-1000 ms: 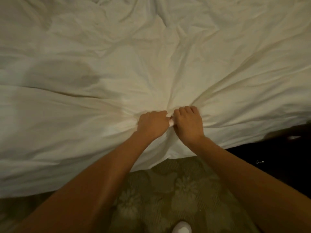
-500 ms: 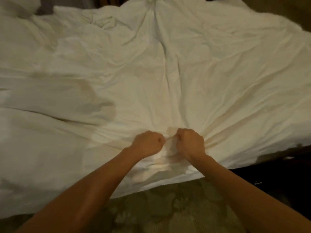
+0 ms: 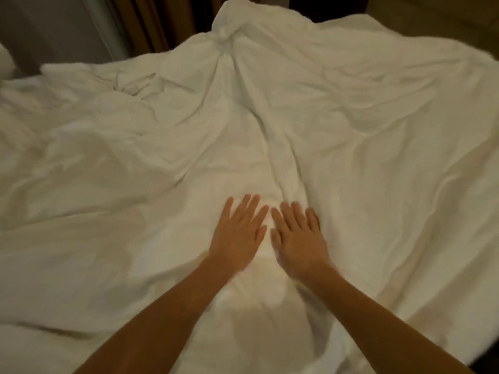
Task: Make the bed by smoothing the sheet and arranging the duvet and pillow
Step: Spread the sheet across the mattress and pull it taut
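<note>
- Both hands down on the duvet (image 3: 351,157), mid bed (image 3: 421,327), just in from the near edge.
- L: left hand (image 3: 237,233) flat, fingers straight and a bit spread, palm pressing the cloth, gripping nothing.
- R: right hand (image 3: 297,238) the same, flat and open, just beside the left, thumbs nearly meeting.
- Looks like the smoothing step, approx. at its start.
- Done so far: duvet spread over most of the bed, reaching the near edge and hanging over the near right corner.
- Left to do: plenty. A long ridge (image 3: 272,136) runs from the hands to the far edge and ends in a twisted knot (image 3: 224,36); creases fan out both sides, esp. far left.
- Sheet: can't tell it from the duvet, all white cloth.
- Pillow (image 3: 4,59): only a white sliver at the far left corner, prob. the pillow, not yet placed.
- Curtain (image 3: 151,22) beyond the far edge.
- Brands, labels, writing: none readable anywhere.
</note>
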Available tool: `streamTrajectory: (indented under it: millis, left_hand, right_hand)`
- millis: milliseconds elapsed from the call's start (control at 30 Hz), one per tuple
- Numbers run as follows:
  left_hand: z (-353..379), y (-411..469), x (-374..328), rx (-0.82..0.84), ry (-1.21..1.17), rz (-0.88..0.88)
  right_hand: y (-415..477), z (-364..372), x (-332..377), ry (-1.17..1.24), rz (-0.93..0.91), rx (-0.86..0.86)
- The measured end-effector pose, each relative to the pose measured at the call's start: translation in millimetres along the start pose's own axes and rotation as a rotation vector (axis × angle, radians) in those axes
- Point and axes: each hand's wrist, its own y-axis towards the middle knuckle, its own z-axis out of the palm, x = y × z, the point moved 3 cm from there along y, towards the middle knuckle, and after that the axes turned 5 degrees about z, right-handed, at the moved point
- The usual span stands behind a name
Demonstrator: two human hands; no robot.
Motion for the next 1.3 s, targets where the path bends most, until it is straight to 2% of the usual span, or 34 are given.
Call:
streamTrajectory:
  millis: [67,200,300,367,433,467,500,667,767,833,900,933,1000,1033,1167,1300]
  left_hand:
    - [30,-2,34,0.032,0.011,-0.058]
    - [34,23,73,0.019,0.026,-0.224]
    - [22,59,64,-0.102,-0.016,-0.305]
    - [18,83,27,-0.162,-0.099,-0.160]
    - [27,94,-2,-0.157,-0.141,0.091]
    - [34,98,2,-0.137,-0.145,0.154]
    - [42,100,17,-0.119,-0.138,0.138]
    - [62,113,107,-0.015,-0.001,-0.194]
    - [52,128,94,-0.034,0.001,-0.273]
    - [34,143,42,-0.144,-0.069,-0.197]
    - [16,161,-33,-0.249,-0.218,0.060]
    - [12,169,-68,-0.247,-0.270,0.230]
    - [24,181,-108,-0.190,-0.270,0.460]
    - [35,187,-111,-0.147,-0.235,0.453]
    - [53,212,-86,-0.086,-0.099,0.160]
    - [36,236,-119,-0.174,-0.174,0.015]
  right_hand:
    - [14,18,-30,-0.023,0.146,0.023]
    - [33,20,-96,-0.054,0.469,0.051]
    - [59,5,-91,0.024,0.561,-0.122]
    - [75,0,-60,0.085,0.444,-0.218]
    - [82,7,-27,0.058,0.199,-0.158]
    - [82,13,-25,0.036,0.143,-0.115]
    - [82,17,-36,0.030,0.154,-0.095]
    - [63,21,-135,-0.065,0.527,-0.073]
    - [60,12,-156,-0.076,0.660,-0.085]
    - [63,4,-151,-0.073,0.650,-0.136]
    - [64,2,-144,-0.082,0.506,-0.129]
    - [63,3,-146,-0.095,0.438,-0.118]
    - [53,8,-176,-0.085,0.460,-0.105]
    - [43,11,-199,-0.057,0.542,-0.108]
    - [-2,14,-287,-0.017,0.811,-0.140]
    - [11,4,-315,0.061,0.843,-0.241]
